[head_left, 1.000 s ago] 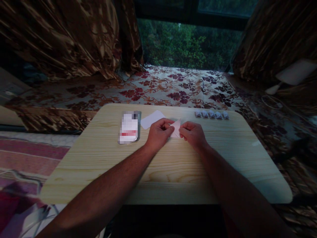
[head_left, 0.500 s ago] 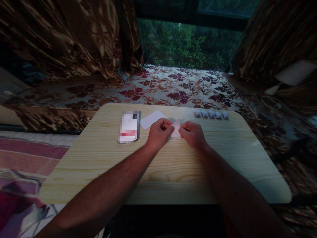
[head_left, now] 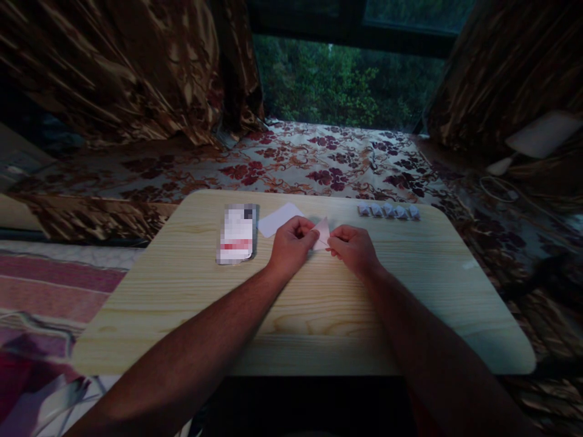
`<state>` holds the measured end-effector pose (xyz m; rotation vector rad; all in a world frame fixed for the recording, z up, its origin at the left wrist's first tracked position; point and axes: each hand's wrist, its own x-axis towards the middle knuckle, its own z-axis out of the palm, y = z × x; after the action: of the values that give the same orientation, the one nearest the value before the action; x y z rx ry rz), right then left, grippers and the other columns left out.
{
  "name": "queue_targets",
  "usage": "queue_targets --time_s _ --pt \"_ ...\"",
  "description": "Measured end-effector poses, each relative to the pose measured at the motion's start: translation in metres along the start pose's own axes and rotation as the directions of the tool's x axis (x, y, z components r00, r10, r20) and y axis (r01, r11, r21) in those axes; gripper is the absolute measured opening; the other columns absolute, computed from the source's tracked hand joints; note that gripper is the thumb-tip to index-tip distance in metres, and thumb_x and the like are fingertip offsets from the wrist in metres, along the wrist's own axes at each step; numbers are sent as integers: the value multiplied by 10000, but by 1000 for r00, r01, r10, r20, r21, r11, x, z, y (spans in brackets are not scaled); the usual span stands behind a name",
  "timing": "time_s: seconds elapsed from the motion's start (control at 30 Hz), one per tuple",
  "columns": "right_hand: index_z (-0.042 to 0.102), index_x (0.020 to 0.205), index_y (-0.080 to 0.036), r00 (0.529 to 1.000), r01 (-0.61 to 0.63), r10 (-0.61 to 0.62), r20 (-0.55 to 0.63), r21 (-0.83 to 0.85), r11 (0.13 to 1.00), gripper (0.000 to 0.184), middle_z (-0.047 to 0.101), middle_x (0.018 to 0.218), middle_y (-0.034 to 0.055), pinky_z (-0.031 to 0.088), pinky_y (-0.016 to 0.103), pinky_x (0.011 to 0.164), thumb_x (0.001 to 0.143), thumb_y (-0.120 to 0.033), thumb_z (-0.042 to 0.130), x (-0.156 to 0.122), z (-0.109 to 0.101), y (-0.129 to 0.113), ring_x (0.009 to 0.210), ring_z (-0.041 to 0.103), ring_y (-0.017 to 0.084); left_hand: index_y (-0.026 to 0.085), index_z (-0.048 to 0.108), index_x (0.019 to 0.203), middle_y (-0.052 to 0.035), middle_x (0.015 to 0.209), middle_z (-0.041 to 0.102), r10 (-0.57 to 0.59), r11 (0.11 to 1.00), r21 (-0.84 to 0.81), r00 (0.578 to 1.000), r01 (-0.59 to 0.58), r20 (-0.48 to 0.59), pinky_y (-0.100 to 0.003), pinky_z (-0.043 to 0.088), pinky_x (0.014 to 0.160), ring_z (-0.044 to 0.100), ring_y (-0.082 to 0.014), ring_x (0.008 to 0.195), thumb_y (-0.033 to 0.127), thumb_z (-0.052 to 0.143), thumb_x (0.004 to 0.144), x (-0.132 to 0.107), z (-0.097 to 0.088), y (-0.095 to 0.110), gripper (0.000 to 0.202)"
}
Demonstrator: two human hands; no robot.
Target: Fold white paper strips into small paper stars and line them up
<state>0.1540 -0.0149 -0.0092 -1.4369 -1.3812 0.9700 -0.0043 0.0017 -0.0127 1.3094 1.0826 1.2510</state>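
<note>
Between my hands, above the wooden table (head_left: 319, 328), is a small pale piece of folded paper (head_left: 322, 235) with a pointed top. My left hand (head_left: 294, 241) pinches its left side between thumb and fingers. The fingertips of my right hand (head_left: 353, 246) are closed on its lower right edge. Part of the paper is hidden behind my left thumb. Just beyond my left hand lies a flat white sheet of paper (head_left: 279, 218).
A phone-like item (head_left: 237, 233), blurred out, lies on the table's left. Several small folded paper pieces (head_left: 388, 210) stand in a row at the back right. Behind the table is a ledge with flowered cloth (head_left: 328, 158); a white lamp (head_left: 544, 135) is on the right.
The folded paper has tilted and shifted slightly left in my fingers. My right fingertips have moved a little at its edge. Everything else stays in place.
</note>
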Motion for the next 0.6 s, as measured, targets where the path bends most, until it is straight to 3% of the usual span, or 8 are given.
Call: queue_targets --time_s 0.43,0.6 --pt "655 719 -167 998 -30 24 55 110 993 88 695 595 5 435 218 454 654 -226 644 0 0 1 458 584 121 178 620 799 48 602 565 30 1000 4 996 -29 -83 -218 370 514 488 -88 518 266 713 709 2 -2 -1 156" --pt "661 753 -162 1000 -8 6 19 131 991 131 652 556 -16 415 219 454 678 -269 663 -1 -1 -4 457 549 112 173 656 835 38 618 592 17 1000 -25 999 -18 -29 -214 377 525 500 -87 534 275 725 709 2 -1 -2 177"
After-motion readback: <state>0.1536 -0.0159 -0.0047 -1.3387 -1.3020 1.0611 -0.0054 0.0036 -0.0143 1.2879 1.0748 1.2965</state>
